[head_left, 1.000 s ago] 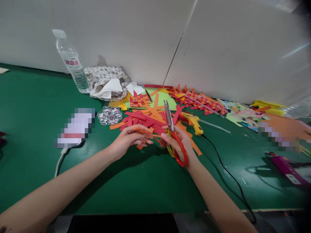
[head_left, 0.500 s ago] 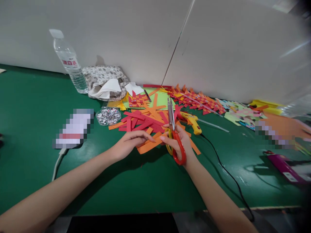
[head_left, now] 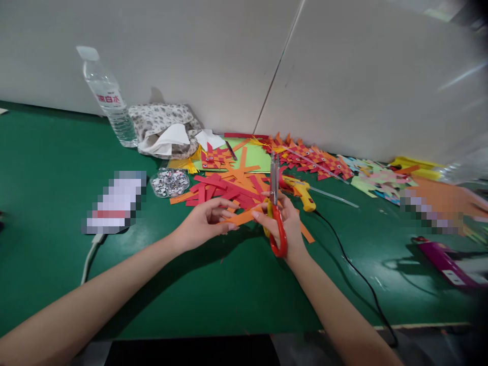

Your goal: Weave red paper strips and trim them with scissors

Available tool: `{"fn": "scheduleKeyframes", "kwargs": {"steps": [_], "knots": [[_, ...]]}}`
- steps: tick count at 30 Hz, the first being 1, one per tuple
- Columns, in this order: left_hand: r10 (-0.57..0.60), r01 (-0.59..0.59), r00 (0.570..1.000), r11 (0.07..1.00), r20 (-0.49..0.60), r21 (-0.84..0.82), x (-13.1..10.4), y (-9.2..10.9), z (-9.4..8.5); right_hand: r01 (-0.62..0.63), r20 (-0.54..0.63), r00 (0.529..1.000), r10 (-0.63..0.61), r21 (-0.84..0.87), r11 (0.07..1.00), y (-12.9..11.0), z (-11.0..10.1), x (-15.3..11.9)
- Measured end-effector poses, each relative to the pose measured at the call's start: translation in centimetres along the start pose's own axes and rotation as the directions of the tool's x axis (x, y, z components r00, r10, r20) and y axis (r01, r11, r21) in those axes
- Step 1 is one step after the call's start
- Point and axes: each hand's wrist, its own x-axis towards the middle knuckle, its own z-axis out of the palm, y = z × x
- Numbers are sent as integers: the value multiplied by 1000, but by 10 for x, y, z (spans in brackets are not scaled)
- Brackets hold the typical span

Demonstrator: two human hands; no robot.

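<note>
Scissors with red and yellow handles (head_left: 279, 231) are in my right hand (head_left: 286, 223), their blades pointing up and away. An orange paper strip (head_left: 244, 218) spans between my two hands, its right end pinched by my right thumb. At the strip's left end, my left hand (head_left: 204, 221) closes its thumb and fingers on it. Just beyond both hands lies a pile of red and orange paper strips (head_left: 229, 190). A clear container of googly eyes (head_left: 170, 182) sits left of the pile.
Woven paper fish (head_left: 312, 157) lie by the wall. A yellow glue gun (head_left: 304, 193) with a black cord is right of my right hand. A phone (head_left: 118, 201), a water bottle (head_left: 110, 99) and a patterned tissue pouch (head_left: 163, 124) stand left. A purple power strip (head_left: 442, 262) lies far right.
My left hand has closed on the orange strip, which is now raised between both hands. The scissors have turned more upright in my right hand.
</note>
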Motion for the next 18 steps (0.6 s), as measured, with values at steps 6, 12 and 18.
{"fn": "scheduleKeyframes", "kwargs": {"steps": [6,12,18], "knots": [[-1,1,1000,1000,-12,15,0,1,0,116,-59,991,-117,-13,993,0,0,0],[28,-2,972,994,-233,113,2,6,-8,129,-225,959,-171,-191,973,-4,-8,3],[102,-38,925,983,-366,178,10,-4,-22,110,-229,915,-333,-651,751,-7,-31,17]]}}
